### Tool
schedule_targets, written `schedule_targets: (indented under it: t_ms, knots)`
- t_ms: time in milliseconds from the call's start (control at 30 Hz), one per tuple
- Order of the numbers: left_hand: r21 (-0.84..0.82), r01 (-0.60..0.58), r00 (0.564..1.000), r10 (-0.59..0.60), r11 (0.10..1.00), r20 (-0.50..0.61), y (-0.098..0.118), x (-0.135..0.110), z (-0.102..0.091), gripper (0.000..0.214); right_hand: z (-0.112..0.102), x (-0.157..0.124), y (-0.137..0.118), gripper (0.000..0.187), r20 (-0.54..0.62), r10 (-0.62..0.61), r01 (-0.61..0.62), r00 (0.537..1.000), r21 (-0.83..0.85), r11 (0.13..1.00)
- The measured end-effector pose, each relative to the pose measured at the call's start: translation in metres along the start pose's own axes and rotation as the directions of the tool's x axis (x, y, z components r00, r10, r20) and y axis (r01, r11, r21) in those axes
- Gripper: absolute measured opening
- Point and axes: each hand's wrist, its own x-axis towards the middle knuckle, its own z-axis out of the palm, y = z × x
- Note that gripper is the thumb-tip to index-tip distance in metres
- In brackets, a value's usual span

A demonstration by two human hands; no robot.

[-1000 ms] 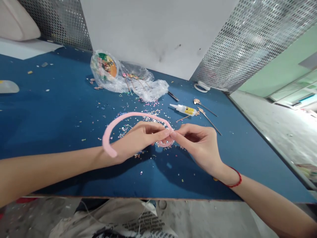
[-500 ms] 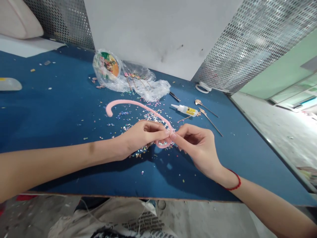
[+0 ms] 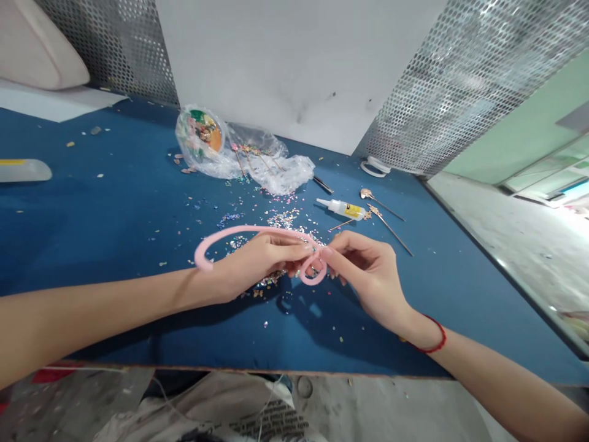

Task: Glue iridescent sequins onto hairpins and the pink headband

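A pink pipe cleaner (image 3: 243, 229) is bent into a small closed loop at its right end, while its long free end curves back over my left forearm. Thumb and fingers of my left hand (image 3: 262, 258) pinch it just left of where the loop crosses. My right hand (image 3: 368, 264), with a red cord bracelet (image 3: 437, 337) at the wrist, pinches the same crossing from the right. Both hands are held over the blue table (image 3: 442, 307). Colourful sequins (image 3: 283, 219) lie scattered beneath and behind them.
Behind the hands lie a glue bottle (image 3: 343, 209), metal hairpin-like sticks (image 3: 391, 228), a dark pen-like object (image 3: 323, 184) and a clear plastic bag (image 3: 285, 175) with a round colourful container (image 3: 205, 132). A white panel (image 3: 294, 67) and perforated metal sheets (image 3: 423, 104) stand at the back.
The pipe cleaner's long free end has swung down toward my left forearm. Its small loop now faces me more openly below the fingers. Both hands keep their pinch, and the view has shifted slightly.
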Motion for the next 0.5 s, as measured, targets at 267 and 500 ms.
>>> schedule_targets:
  t_ms: [267,500]
  knots:
    - [0.107,-0.071,0.997,0.071,0.992,0.004,-0.0025,0.0008,0.0001,0.031,0.0011,0.0014,-0.0015,0.02,-0.016,0.024,-0.024,1.0,0.0,1.0]
    - [0.178,-0.152,0.988,0.154,0.972,-0.002,-0.0007,-0.0006,0.0003,0.031,-0.0028,0.0005,0.0057,0.028,0.012,0.07,-0.071,0.997,0.052,0.996]
